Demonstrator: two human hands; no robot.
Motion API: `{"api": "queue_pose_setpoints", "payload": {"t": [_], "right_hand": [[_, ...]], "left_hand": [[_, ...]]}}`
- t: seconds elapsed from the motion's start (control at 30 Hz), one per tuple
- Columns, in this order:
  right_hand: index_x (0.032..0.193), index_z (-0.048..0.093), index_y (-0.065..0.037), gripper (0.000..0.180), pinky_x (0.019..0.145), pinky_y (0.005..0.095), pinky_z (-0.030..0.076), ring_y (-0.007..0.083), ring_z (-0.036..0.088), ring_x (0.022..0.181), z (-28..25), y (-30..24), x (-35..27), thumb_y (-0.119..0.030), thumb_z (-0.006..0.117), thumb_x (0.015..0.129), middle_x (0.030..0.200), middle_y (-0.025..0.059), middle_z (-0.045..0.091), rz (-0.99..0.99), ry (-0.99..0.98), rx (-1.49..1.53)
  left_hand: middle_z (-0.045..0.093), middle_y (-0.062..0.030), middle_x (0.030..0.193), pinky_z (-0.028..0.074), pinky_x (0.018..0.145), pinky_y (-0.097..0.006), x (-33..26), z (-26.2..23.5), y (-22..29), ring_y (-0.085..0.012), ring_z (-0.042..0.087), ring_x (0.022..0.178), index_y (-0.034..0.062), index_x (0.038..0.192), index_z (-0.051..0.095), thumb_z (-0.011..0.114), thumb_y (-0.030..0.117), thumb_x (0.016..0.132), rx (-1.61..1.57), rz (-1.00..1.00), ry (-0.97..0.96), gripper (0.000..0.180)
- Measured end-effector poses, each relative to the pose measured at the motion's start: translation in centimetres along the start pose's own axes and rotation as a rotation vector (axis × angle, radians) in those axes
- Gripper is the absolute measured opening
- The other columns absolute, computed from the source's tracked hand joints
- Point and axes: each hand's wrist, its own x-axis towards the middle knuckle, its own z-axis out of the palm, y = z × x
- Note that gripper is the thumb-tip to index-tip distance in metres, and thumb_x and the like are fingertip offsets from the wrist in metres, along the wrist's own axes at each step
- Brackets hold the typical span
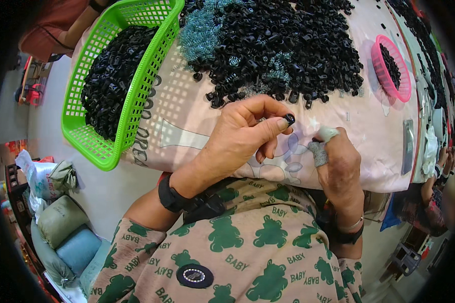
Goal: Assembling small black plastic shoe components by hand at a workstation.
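We've got one small black plastic piece (289,119) pinched between thumb and forefinger of our left hand (247,134), just above the near edge of the worktop (187,126). It looks light, stiff and a bit slick, so a fingertip pinch across its sides seems the way. Our right hand (338,161) sits close by, taped fingertips curled together; can't tell if it holds anything. The big black pile (288,45) lies toward the far edge.

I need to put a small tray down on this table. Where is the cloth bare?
Bare cloth lies between the green basket and the left hand, below the pile of black parts. A narrower strip lies between the pile and the pink basket. The top middle is crowded with parts; the right hand fills the near edge.
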Motion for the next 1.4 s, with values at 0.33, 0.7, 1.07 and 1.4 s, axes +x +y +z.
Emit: {"api": "queue_pose_setpoints", "payload": {"t": [0.33,0.7,1.07,1.4], "right_hand": [[0.108,0.064,0.001,0.028,0.073,0.0219,0.045,0.0113,0.057,0.084,0.7,-0.5,1.7,0.006,0.061,0.081,0.089,0.0037,0.057,0.067,0.110,0.831],[0.111,0.063,0.002,0.032,0.077,0.0230,0.047,0.0142,0.059,0.088,1.7,-0.2,1.6,0.010,0.056,0.081,0.096,0.0073,0.060,-0.044,0.141,0.868],[0.108,0.066,0.000,0.043,0.074,0.0242,0.048,0.0193,0.061,0.086,1.3,-0.5,2.0,0.015,0.057,0.068,0.096,0.0110,0.062,-0.124,0.155,0.664],[0.115,0.062,-0.002,0.054,0.068,0.0282,0.051,0.0223,0.061,0.083,0.5,-1.8,1.8,0.012,0.064,0.063,0.095,0.0111,0.057,-0.173,0.079,0.396]], "left_hand": [[0.066,-0.0125,0.083,0.041,0.045,-0.018,-0.1,0.2,0.4,-0.0065,0.050,0.051,-0.0022,0.102,0.060,0.060,0.010,0.089,-0.002,-0.112,-0.072,0.018],[0.067,-0.0147,0.084,0.040,0.042,-0.017,-0.1,0.2,0.1,-0.0053,0.050,0.048,-0.0014,0.099,0.060,0.062,0.011,0.088,-0.083,-0.175,-0.072,0.016],[0.067,-0.0144,0.083,0.039,0.041,-0.016,-0.1,0.4,0.1,-0.0043,0.050,0.047,-0.0007,0.098,0.059,0.061,0.011,0.089,-0.059,-0.173,-0.056,0.015],[0.065,-0.0066,0.078,0.037,0.040,-0.015,-0.6,0.8,0.3,-0.0026,0.049,0.046,0.0014,0.096,0.060,0.062,0.012,0.089,-0.051,-0.231,-0.024,0.013]]}}
